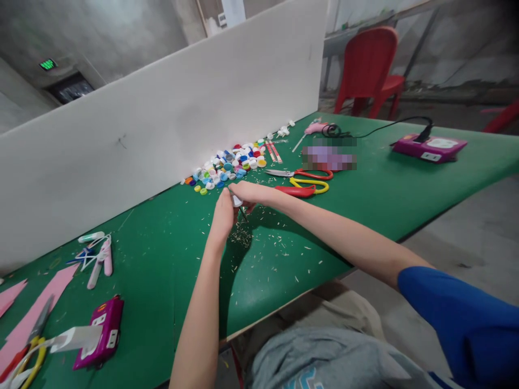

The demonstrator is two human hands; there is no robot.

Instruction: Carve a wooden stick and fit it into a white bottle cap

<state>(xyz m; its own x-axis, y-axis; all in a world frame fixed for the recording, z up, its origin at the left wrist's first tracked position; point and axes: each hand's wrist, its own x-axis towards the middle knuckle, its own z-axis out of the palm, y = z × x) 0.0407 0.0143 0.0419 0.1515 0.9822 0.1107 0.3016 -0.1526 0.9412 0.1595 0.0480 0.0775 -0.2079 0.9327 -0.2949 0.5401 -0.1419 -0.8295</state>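
My left hand (224,216) and my right hand (250,193) meet low over the green table (194,259). Between them shows a white plastic bottle cap (237,201), with the left fingers closed around it. The right fingers are also closed; what they grip is mostly hidden. A thin dark piece (243,215) juts down beneath the hands, too small to name. Pale shavings (241,237) lie scattered below. Beyond the hands sits a heap of colourful bottle caps (229,166). Right of it lie scissors (310,174) with red and yellow handles, beside a red-handled object (294,191).
A white partition (162,113) borders the table's back. At right are a pink glue gun (316,127) and a purple power strip (430,148). Another power strip (101,324), scissors (38,329), pink paper (44,297) and a pink-and-white corded bundle (99,259) lie left.
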